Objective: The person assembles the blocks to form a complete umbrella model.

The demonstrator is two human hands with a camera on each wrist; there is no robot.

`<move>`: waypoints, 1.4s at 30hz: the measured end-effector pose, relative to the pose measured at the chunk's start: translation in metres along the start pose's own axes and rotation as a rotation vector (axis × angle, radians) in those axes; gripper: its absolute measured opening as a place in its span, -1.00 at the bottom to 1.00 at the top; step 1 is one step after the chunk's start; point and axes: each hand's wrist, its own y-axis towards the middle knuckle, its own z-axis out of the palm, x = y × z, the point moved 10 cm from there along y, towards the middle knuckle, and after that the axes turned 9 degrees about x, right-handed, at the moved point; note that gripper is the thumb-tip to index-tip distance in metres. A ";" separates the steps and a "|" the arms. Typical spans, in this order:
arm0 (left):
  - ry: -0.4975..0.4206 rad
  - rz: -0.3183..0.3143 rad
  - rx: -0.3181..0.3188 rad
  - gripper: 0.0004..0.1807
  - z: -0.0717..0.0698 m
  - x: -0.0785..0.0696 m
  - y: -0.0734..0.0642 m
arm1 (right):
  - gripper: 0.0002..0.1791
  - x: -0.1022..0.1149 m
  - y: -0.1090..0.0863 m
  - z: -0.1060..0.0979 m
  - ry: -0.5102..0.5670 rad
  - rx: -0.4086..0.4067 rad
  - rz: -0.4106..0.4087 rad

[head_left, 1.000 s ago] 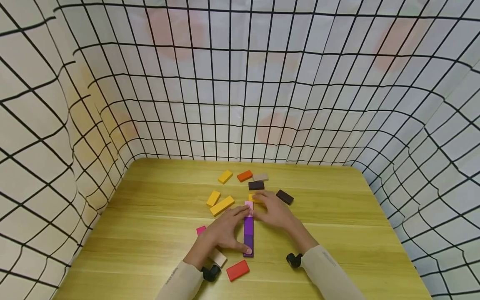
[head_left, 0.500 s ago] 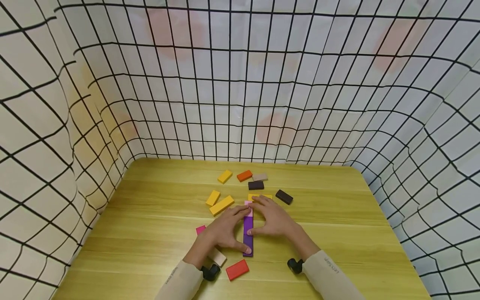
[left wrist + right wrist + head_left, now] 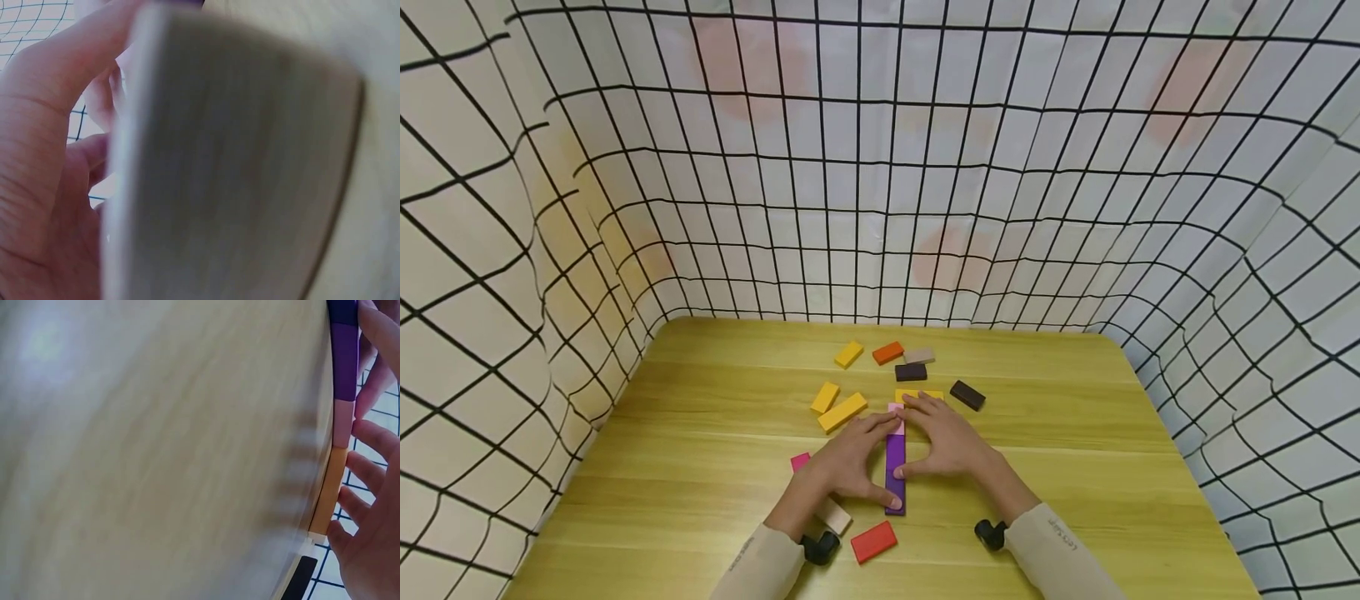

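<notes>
A pink block [image 3: 897, 427], a purple block [image 3: 895, 451] and a dark purple block [image 3: 891, 493] lie end to end in a straight row. Across the row's far end sits a yellow block [image 3: 928, 394]. My left hand [image 3: 847, 461] spans the row from the left, thumb on the dark purple block, fingertips at the pink one. From the right, my right hand [image 3: 947, 440] has its thumb on the row near the purple joint and its fingers by the pink and yellow blocks. A pale block [image 3: 231, 162] fills the left wrist view, hiding part of the left hand.
Two yellow blocks [image 3: 842, 412] lie left of the row. Behind are another yellow block [image 3: 848, 355], an orange block [image 3: 888, 353], a beige block [image 3: 919, 356] and black blocks [image 3: 967, 395]. A red block [image 3: 874, 542] is nearest; a magenta block [image 3: 800, 461] shows by the left wrist.
My right hand has shifted back toward me, its thumb sliding from beside the pink block down to the purple ones. More of the yellow block shows. The left hand stays put.
</notes>
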 end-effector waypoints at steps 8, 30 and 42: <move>-0.003 0.006 -0.009 0.38 -0.001 -0.001 0.000 | 0.11 0.001 0.000 0.000 -0.005 0.000 0.001; -0.127 -0.076 -0.131 0.23 -0.030 0.024 -0.022 | 0.19 -0.002 0.000 0.001 0.002 -0.005 0.017; -0.056 -0.247 -0.237 -0.04 -0.049 0.070 -0.025 | 0.19 -0.004 0.001 0.003 -0.006 0.005 0.033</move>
